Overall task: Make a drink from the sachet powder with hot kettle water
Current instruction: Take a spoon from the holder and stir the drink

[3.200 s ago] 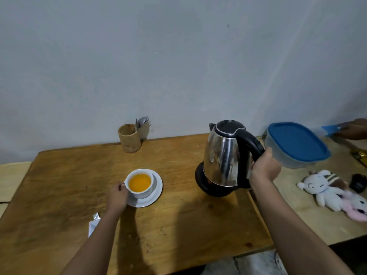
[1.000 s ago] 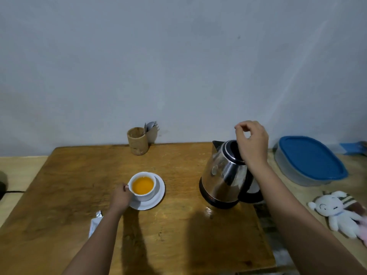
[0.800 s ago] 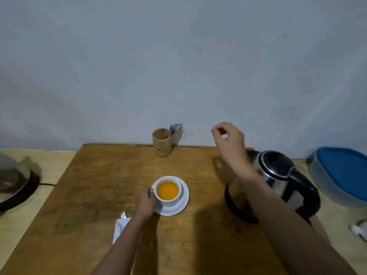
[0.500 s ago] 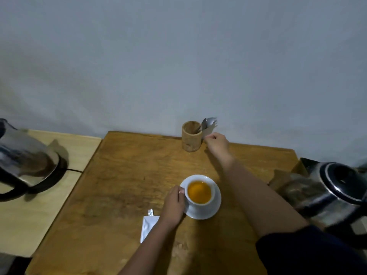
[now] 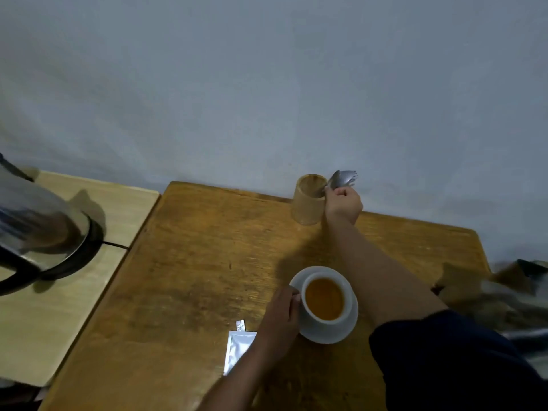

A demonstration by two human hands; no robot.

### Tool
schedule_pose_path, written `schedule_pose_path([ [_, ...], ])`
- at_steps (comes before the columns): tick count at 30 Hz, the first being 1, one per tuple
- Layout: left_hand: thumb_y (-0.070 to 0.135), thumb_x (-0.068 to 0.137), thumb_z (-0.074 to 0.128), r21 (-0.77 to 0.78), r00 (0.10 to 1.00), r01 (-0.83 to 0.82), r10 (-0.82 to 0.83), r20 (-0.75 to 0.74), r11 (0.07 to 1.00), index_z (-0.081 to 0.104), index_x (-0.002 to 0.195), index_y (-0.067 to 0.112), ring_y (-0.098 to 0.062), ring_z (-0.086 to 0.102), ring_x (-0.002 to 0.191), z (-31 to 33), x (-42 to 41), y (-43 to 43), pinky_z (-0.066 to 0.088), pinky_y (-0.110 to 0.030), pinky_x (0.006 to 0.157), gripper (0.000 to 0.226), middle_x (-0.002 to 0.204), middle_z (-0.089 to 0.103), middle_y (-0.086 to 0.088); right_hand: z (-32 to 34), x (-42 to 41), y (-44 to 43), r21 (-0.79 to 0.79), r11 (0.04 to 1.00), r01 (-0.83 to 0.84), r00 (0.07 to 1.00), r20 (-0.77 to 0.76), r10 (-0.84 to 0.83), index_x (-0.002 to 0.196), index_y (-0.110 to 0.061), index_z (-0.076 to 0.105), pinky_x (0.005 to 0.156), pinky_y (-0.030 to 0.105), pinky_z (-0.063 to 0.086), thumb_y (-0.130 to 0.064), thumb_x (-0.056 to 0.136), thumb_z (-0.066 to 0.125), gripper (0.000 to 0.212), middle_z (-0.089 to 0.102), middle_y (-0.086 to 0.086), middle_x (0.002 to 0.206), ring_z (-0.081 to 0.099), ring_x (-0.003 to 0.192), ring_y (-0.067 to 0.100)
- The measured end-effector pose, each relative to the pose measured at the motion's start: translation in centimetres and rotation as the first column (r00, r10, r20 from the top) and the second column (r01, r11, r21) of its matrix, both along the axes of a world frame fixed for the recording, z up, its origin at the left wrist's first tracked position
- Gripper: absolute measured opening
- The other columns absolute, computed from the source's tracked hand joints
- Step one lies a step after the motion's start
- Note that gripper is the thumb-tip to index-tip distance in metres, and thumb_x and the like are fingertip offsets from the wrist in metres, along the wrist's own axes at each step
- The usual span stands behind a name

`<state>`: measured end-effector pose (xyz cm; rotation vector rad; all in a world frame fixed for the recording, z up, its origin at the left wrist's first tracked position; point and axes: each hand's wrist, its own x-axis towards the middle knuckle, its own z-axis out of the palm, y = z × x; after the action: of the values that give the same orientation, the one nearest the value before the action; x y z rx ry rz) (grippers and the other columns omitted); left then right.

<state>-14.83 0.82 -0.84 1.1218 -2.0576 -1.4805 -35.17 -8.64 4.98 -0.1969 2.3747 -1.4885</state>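
A white cup (image 5: 315,320) of orange drink stands on a white saucer (image 5: 341,333) on the wooden table (image 5: 192,277). My left hand (image 5: 281,315) grips the cup's handle side. My right hand (image 5: 342,203) is at the back of the table, closed on the cutlery (image 5: 344,178) that sticks out of a wooden holder (image 5: 308,203). The opened silver sachet (image 5: 238,348) lies flat beside my left wrist. The steel kettle (image 5: 516,295) sits blurred at the right edge, partly cut off.
A second steel kettle (image 5: 38,229) on a black base stands on a paler table (image 5: 47,321) to the left, its cord running toward the wooden table. The wall rises directly behind the holder.
My right hand let go of the kettle's handle, crossed the table and closed on the cutlery in the holder. The view swung left. My left hand stayed on the cup.
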Motion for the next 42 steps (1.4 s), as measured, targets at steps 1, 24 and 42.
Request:
schedule_pose_path([
  [1, 0.018, 0.095, 0.038, 0.010, 1.000, 0.003, -0.003, -0.004, 1.000, 0.045, 0.079, 0.031, -0.003, 0.048, 0.077, 0.0, 0.0, 0.0, 0.036, -0.009, 0.068, 0.022, 0.082, 0.049, 0.010, -0.1, 0.1, -0.1, -0.010, 1.000, -0.006, 1.000, -0.025, 0.006, 0.074, -0.013, 0.056, 0.054, 0.021, 0.037, -0.023, 0.086, 0.065, 0.018, 0.054, -0.002, 0.070, 0.048, 0.065, 0.014],
  [24, 0.021, 0.097, 0.033, 0.000, 0.997, 0.054, -0.054, 0.050, 0.999, 0.052, 0.096, 0.019, -0.011, 0.052, 0.091, 0.0, 0.1, -0.1, 0.037, -0.008, 0.069, 0.020, 0.101, 0.056, -0.006, 13.4, -0.4, 3.7, 0.103, 0.542, -0.834, 0.538, -0.066, 0.840, 0.092, -0.012, 0.041, 0.041, 0.021, 0.035, -0.018, 0.094, 0.044, 0.007, 0.059, 0.001, 0.057, 0.041, 0.037, 0.011],
  [42, 0.018, 0.098, 0.030, -0.042, 0.989, -0.054, 0.059, 0.134, 0.998, 0.050, 0.090, 0.011, -0.021, 0.047, 0.089, 0.1, -0.9, 0.9, 0.031, -0.026, 0.076, 0.022, 0.094, 0.051, -0.008, 5.5, 3.9, 15.5, 0.648, 0.080, -0.758, 0.398, 0.362, 0.843, 0.054, -0.003, 0.067, 0.052, 0.025, 0.045, -0.005, 0.074, 0.054, 0.024, 0.057, 0.003, 0.037, 0.055, 0.044, 0.017],
])
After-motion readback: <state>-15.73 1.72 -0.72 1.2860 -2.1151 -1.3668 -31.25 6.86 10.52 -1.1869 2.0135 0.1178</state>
